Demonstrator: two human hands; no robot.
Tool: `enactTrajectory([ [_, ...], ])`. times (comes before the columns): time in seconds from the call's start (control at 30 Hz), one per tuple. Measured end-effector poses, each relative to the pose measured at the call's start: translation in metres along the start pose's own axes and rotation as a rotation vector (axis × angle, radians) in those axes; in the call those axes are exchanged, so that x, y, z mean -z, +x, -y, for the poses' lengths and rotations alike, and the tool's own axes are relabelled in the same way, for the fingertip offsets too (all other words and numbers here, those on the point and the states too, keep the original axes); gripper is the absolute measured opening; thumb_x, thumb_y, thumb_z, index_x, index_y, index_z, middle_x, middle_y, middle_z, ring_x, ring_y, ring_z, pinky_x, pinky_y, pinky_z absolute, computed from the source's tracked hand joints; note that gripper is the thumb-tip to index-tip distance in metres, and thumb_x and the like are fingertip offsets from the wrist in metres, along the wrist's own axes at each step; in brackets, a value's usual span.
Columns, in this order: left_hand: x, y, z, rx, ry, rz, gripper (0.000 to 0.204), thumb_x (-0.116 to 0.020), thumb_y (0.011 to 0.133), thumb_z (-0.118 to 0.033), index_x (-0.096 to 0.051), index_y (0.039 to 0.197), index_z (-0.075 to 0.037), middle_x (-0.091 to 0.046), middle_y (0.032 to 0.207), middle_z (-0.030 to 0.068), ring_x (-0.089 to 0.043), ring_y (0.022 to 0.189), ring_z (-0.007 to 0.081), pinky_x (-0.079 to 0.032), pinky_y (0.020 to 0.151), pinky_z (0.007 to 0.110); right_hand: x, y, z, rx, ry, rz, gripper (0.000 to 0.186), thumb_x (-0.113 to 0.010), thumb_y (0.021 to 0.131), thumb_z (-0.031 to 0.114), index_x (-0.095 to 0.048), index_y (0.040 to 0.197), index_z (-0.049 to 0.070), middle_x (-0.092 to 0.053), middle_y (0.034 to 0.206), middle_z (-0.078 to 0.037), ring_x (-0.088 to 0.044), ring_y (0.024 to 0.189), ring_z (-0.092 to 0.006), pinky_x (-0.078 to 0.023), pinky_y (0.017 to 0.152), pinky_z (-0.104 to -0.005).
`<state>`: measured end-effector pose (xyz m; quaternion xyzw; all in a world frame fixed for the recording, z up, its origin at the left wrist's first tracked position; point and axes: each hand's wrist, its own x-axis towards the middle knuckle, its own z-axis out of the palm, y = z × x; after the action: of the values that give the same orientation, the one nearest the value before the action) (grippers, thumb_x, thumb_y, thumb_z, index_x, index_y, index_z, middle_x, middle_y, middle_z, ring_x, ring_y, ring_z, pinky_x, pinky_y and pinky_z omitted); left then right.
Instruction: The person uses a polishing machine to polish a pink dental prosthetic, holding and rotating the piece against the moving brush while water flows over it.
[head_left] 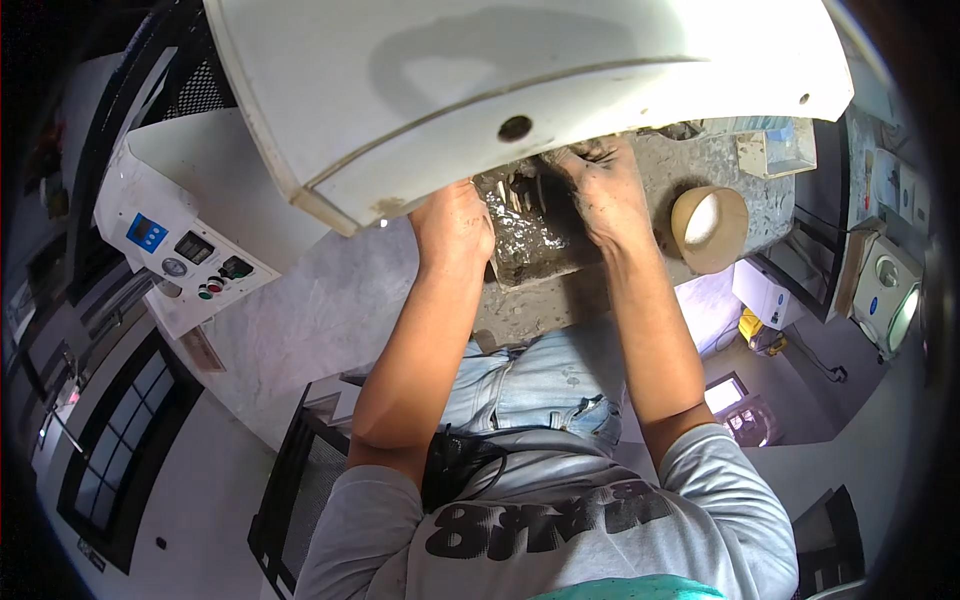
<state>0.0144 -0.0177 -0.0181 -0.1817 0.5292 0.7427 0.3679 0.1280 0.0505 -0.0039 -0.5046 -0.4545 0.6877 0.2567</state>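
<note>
A large white machine housing (520,60) with a dark round hole overhangs both hands. Under it is a tray (530,270) of wet grey slurry with a few small pale pieces inside. My left hand (450,225) is at the tray's left side, fingers curled under the housing's edge; whatever it holds is hidden. My right hand (605,195), smeared with grey slurry, reaches under the housing at the tray's right, fingers bent; I cannot make out what they grip.
A tan bowl (705,230) stands right of my right forearm, with an open pale box (775,150) behind it on the dirty bench (755,180). A white control panel (200,260) is at the left. Other white machines (885,295) stand at the right.
</note>
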Motion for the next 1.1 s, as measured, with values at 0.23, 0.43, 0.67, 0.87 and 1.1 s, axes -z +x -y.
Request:
enactTrajectory([
  [0.23,-0.006,-0.005,0.001,0.038,0.001,-0.015,0.021,-0.053,0.076,0.015,-0.062,0.092,0.006,-0.065,0.094,0.013,-0.066,0.082,0.0202,-0.055,0.078,0.03,0.004,0.004,0.001,-0.008,0.085,0.003,0.017,-0.065,0.087,-0.001,-0.073,0.101,-0.005,-0.074,0.094,-0.009,-0.065,0.083,-0.0112,-0.05,0.077,-0.023],
  [0.43,0.005,-0.002,0.009,0.095,0.027,0.09,0.029,-0.067,0.086,0.005,-0.058,0.112,-0.001,-0.062,0.109,0.0074,-0.062,0.101,0.018,-0.053,0.089,0.03,0.005,0.007,0.007,-0.019,0.096,-0.03,0.017,-0.064,0.087,-0.001,-0.072,0.101,-0.006,-0.073,0.096,-0.01,-0.066,0.084,-0.0126,-0.051,0.079,-0.0234],
  [0.67,-0.004,-0.002,0.009,-0.005,-0.009,-0.094,0.021,-0.054,0.076,0.016,-0.059,0.093,0.005,-0.064,0.095,0.0151,-0.066,0.081,0.0213,-0.057,0.075,0.031,0.002,0.008,0.002,0.03,0.051,0.006,0.017,-0.064,0.087,-0.001,-0.073,0.1,-0.006,-0.073,0.094,-0.01,-0.065,0.083,-0.0117,-0.05,0.078,-0.0232],
  [0.87,0.029,0.0,-0.006,-0.106,0.327,0.133,0.023,-0.053,0.078,0.014,-0.065,0.098,0.01,-0.068,0.09,0.0147,-0.066,0.077,0.0181,-0.055,0.073,0.028,0.006,-0.003,-0.001,-0.036,-0.262,0.093,0.022,-0.065,0.085,0.004,-0.071,0.104,-0.004,-0.073,0.1,-0.013,-0.067,0.086,-0.0187,-0.052,0.082,-0.0287],
  [1.1,0.054,-0.008,-0.003,-0.282,0.433,0.278,0.03,-0.049,0.078,0.02,-0.063,0.102,0.009,-0.069,0.094,0.012,-0.066,0.082,0.0141,-0.053,0.079,0.024,0.009,-0.013,-0.05,0.395,-0.993,0.369,0.056,-0.061,0.081,0.011,-0.047,0.132,-0.01,-0.041,0.141,-0.032,-0.039,0.134,-0.0475,-0.032,0.115,-0.0476],
])
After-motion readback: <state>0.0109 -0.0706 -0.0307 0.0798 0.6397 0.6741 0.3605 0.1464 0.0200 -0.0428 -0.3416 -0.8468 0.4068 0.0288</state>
